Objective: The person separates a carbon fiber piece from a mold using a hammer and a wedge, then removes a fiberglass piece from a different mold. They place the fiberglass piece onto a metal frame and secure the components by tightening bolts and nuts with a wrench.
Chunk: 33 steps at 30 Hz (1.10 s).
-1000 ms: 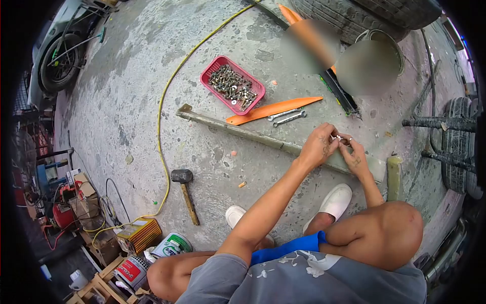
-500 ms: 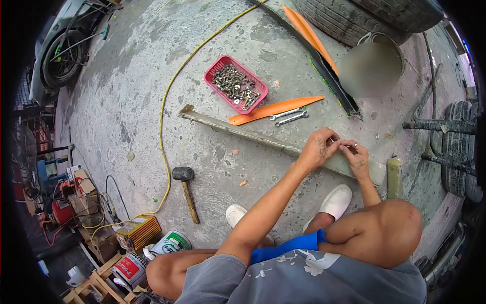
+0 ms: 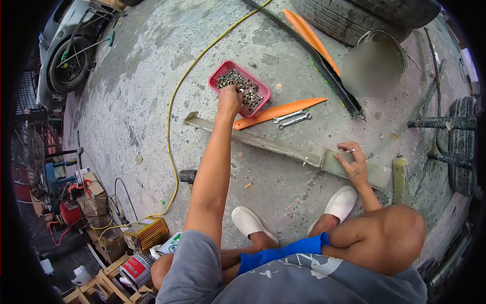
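Observation:
My left hand (image 3: 230,99) reaches down into a pink plastic basket (image 3: 212,73) of loose bolts and nuts (image 3: 251,102); its fingertips are hidden among them. On the right, my right hand (image 3: 356,164) is over the wide end of a long, drab metal strip (image 3: 273,145), thumb and fingers curved but apart, with nothing seen between them. A small bolt (image 3: 305,161) sits on the strip's near edge, left of that hand. Two wrenches (image 3: 292,118) lie beside an orange pointed strip (image 3: 283,111) between the basket and the metal strip.
A mallet (image 3: 188,176) is partly behind my left forearm. A yellow hose (image 3: 169,121) curves across the concrete floor. Farther off lie a long black strip (image 3: 316,63), another orange strip (image 3: 309,38) and stacked tyres (image 3: 344,23). A short drab block (image 3: 400,180) is at right.
My left hand has left my right hand and swung up and left into the basket. My right hand has stayed near the metal strip, its fingers now spread wider.

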Each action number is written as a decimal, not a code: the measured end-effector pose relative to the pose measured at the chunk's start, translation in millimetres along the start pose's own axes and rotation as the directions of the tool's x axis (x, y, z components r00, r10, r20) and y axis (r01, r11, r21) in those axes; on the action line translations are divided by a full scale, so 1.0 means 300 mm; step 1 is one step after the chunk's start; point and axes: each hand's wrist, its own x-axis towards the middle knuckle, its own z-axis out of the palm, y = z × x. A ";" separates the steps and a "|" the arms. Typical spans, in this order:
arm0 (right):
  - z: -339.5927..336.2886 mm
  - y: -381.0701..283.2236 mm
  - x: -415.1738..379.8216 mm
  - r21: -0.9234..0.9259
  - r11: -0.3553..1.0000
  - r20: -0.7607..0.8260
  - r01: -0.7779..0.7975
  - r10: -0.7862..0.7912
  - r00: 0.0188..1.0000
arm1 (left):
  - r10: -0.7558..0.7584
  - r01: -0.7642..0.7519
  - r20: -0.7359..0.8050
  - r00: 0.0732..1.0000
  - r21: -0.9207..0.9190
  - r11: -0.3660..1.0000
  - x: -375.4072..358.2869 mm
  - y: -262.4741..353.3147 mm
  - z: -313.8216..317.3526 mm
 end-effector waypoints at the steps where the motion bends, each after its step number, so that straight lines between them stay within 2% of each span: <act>1: 0.004 0.007 0.000 -0.024 0.999 -0.002 0.045 -0.045 0.999 | 0.003 -0.003 0.001 1.000 0.001 1.000 -0.001 -0.009 0.010; 3: 0.002 0.006 0.003 -0.054 0.995 -0.007 0.087 -0.087 0.996 | -0.005 0.013 -0.046 0.999 0.179 0.984 -0.003 0.003 0.028; 4: 0.002 -0.002 0.005 -0.042 0.996 -0.015 0.080 -0.080 0.997 | -0.082 0.080 -0.001 0.997 0.196 0.977 0.002 0.015 0.031; 7: -0.006 -0.006 -0.001 -0.036 0.997 -0.023 0.061 -0.062 0.998 | -0.125 0.116 0.024 0.992 0.234 0.965 0.003 0.030 0.056; 9: 0.000 -0.011 0.002 -0.031 0.998 -0.026 0.056 -0.057 0.998 | -0.093 0.092 -0.006 0.996 0.259 0.962 0.002 0.010 0.067; 11: -0.004 -0.021 0.002 -0.025 0.999 -0.026 0.034 -0.034 0.999 | -0.078 0.077 0.008 0.997 0.097 0.992 0.009 -0.017 0.061; 12: -0.005 -0.019 0.000 -0.023 0.999 -0.031 0.034 -0.035 0.999 | -0.096 0.095 -0.042 0.995 -0.025 0.995 0.013 -0.028 0.051; 13: -0.005 -0.015 0.000 -0.036 0.999 -0.028 0.041 -0.042 0.999 | -0.089 0.088 -0.044 0.995 -0.022 0.996 0.036 -0.039 0.038; 14: -0.003 -0.012 -0.002 -0.048 0.998 -0.024 0.046 -0.047 0.999 | -0.183 0.165 -0.081 0.980 -0.194 0.967 0.060 -0.051 0.026; 15: -0.003 -0.013 -0.003 -0.045 0.998 -0.027 0.043 -0.044 0.999 | -0.283 0.230 -0.099 0.954 -0.363 0.903 0.076 -0.063 0.021; 16: -0.007 -0.016 0.001 -0.071 0.995 -0.004 0.067 -0.067 0.998 | -0.334 0.267 0.015 0.942 -0.635 0.725 0.096 -0.042 -0.014; 17: -0.009 -0.018 0.003 -0.096 0.991 0.019 0.091 -0.089 0.996 | -0.332 0.267 0.015 0.943 -0.633 0.727 0.124 -0.014 -0.042; 19: -0.005 -0.017 0.002 -0.101 0.989 0.006 0.109 -0.108 0.994 | -0.300 0.152 -0.067 0.952 -0.745 0.649 0.227 0.010 -0.062; 20: -0.005 -0.016 0.002 -0.111 0.986 -0.005 0.126 -0.128 0.992 | -0.307 0.211 -0.039 0.951 -0.643 0.736 0.288 0.023 -0.075; 21: -0.007 -0.017 0.003 -0.112 0.986 -0.010 0.124 -0.126 0.992 | -0.253 0.191 -0.011 0.967 -0.625 0.757 0.356 -0.001 -0.058; 23: -0.007 -0.021 0.005 -0.100 0.989 0.000 0.108 -0.109 0.994 | -0.230 0.207 0.078 0.970 -0.758 0.618 0.494 -0.018 -0.006; 25: -0.008 -0.017 0.005 -0.109 0.989 -0.014 0.098 -0.100 0.995 | -0.294 0.314 0.149 0.944 -0.677 0.666 0.604 0.036 0.013; 27: -0.014 -0.014 0.002 -0.152 0.983 0.014 0.103 -0.102 0.995 | -0.256 0.282 0.144 0.956 -0.688 0.668 0.695 0.064 0.084; 29: -0.013 0.002 -0.012 -0.150 0.986 0.014 0.073 -0.072 0.997 | -0.266 0.303 0.152 0.952 -0.591 0.748 0.801 0.023 0.177; 30: -0.018 0.001 -0.016 -0.142 0.987 0.044 0.079 -0.073 0.996 | -0.303 0.313 0.104 0.947 -0.497 0.809 0.854 0.014 0.213; 31: -0.024 0.002 -0.016 -0.137 0.987 0.075 0.089 -0.079 0.994 | -0.284 0.265 -0.030 0.958 -0.281 0.922 0.905 0.009 0.242; 33: -0.031 0.012 -0.017 -0.160 0.982 0.088 0.097 -0.084 0.993 | -0.002 0.006 -0.304 0.953 0.014 1.000 0.921 0.031 0.288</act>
